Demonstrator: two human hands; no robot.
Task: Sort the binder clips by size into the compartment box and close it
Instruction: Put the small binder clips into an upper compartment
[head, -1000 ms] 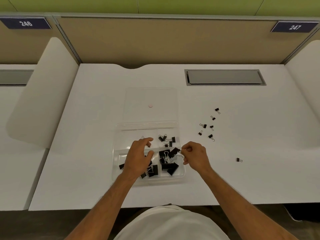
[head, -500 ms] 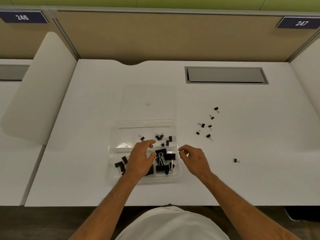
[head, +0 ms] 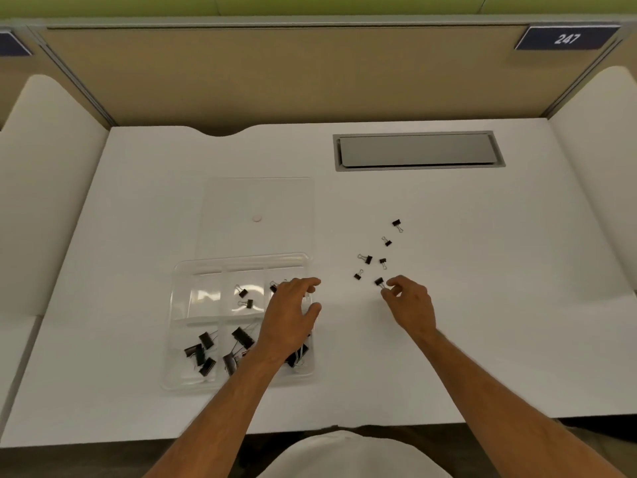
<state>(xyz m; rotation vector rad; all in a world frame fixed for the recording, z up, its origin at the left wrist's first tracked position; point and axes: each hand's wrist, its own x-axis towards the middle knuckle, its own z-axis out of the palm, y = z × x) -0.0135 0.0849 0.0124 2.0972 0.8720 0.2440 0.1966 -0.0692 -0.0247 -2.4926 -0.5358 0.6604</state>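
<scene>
Partition plate [head: 567, 38] reads "247". Left hand [head: 291, 319] spread loosely, palm down over compartment box [head: 182, 339] right cells, gripping nothing seen. Right hand [head: 410, 305] on white desk [head: 482, 305], fingertips narrowed at a small binder clip [head: 379, 281]; grip unclear. Five loose clips [head: 367, 259] beyond; larger clips [head: 241, 336] in near cells

The compartment box [head: 241, 267] is clear glossy plastic on a smooth matt white desk [head: 482, 322], seemingly laminate.
</scene>
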